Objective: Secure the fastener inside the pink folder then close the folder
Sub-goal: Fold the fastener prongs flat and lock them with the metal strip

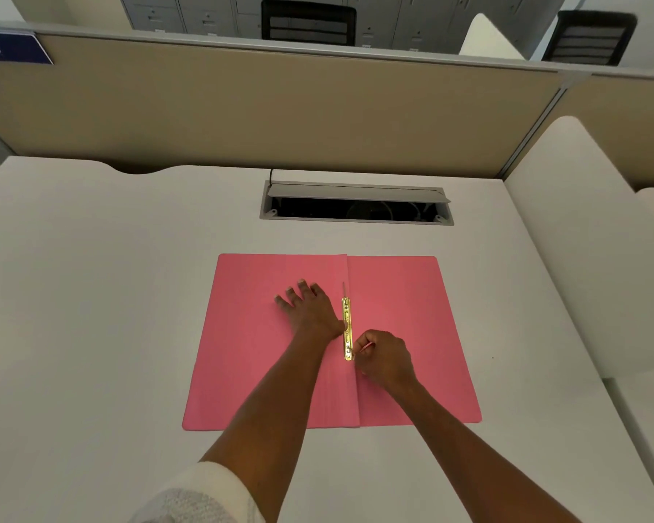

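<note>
The pink folder (412, 315) lies open and flat on the white desk, its spine running toward me. A brass fastener bar (346, 322) sits along the spine on the right leaf. One thin prong stands up at its far end. My left hand (308, 309) lies flat, fingers spread, on the left leaf, its thumb side touching the bar. My right hand (384, 354) is curled at the bar's near end, fingertips pinched on the near prong of the fastener.
A white desk (110, 296) carries the folder. An open cable hatch (355, 205) is set into the desk beyond the folder. A tan partition (280, 107) rises behind, and a white side panel (567, 239) stands at the right.
</note>
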`<action>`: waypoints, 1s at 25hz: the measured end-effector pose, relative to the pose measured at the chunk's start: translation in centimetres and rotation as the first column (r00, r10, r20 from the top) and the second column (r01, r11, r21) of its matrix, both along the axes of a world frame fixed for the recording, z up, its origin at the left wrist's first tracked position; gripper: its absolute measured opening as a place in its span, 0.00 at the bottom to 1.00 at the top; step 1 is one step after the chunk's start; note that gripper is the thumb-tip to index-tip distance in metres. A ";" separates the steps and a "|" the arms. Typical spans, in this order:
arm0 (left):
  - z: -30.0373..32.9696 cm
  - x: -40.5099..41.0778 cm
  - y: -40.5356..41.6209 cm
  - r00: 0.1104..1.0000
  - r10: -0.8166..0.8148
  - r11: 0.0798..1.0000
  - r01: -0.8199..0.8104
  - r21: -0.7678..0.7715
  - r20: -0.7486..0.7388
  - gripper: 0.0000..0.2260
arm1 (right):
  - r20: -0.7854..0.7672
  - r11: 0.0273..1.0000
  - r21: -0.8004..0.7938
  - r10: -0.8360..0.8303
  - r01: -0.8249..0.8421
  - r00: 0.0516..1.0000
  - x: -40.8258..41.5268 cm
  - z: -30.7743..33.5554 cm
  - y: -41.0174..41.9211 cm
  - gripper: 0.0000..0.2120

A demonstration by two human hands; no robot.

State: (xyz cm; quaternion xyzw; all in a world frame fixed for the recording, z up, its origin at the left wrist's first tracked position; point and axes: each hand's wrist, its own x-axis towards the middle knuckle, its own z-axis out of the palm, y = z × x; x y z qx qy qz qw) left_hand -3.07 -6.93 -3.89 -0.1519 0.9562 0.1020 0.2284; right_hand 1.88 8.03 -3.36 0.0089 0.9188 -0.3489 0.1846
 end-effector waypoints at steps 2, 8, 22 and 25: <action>0.0 0.0 -0.1 1.000 0.000 1.000 0.000 0.003 0.002 0.49 | -0.089 1.000 -0.027 0.009 -0.011 0.996 1.0 -0.5 -0.1 0.10; -0.1 0.1 -0.1 1.000 -0.006 1.000 0.006 0.010 -0.008 0.48 | -0.158 0.986 -0.138 -0.111 0.090 0.981 2.0 -1.3 -0.3 0.11; -0.1 0.0 -0.1 1.000 -0.008 1.000 0.007 0.027 0.023 0.49 | -0.165 0.997 -0.054 0.041 -0.050 0.986 2.2 -1.2 -0.5 0.12; 0.3 -0.5 0.0 0.997 -0.029 1.000 0.029 0.002 0.066 0.49 | -0.187 0.997 -0.009 0.077 -0.080 0.979 2.3 -1.4 -0.4 0.12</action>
